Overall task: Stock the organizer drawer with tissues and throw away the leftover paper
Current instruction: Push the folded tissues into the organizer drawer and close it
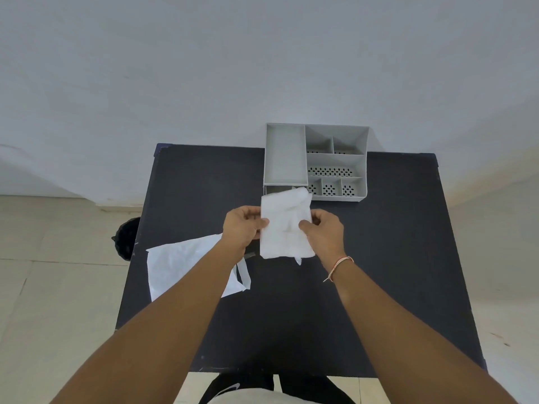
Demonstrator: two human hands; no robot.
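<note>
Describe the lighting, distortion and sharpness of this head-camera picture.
Head view: soft, even light, no glare; wide-angle bending curves the table edges and stretches the forearms; the tissue stack between the left hand and right hand is bright, its folds faint; the organizer looks sharp.

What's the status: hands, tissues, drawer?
Left hand and right hand both grip the tissue stack. Stack held above table, just short of the organizer. White plastic bag on table, left. Path clear.

Both hands pinched, arms outstretched
</note>
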